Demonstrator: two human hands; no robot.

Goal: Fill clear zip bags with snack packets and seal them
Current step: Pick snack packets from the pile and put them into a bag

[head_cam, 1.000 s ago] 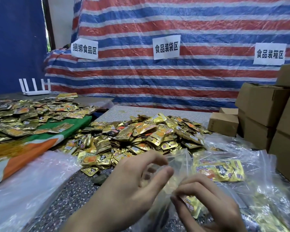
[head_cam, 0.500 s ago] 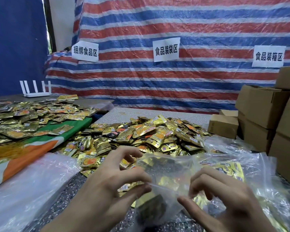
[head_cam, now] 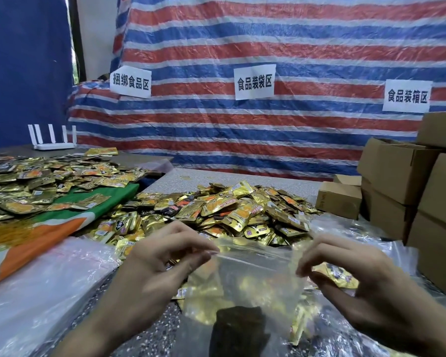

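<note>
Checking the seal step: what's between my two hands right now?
In the head view, the clear plastic zip bag spans the gap: left hand and right hand each pinch an end of its top edge, gold foil packets inside.

I have the left hand [head_cam: 165,256] at the top left corner of the zip bag [head_cam: 252,282], thumb and forefinger pinching its edge. The right hand [head_cam: 358,274] pinches the top right corner likewise. Both forearms reach in from below the bag.
</note>
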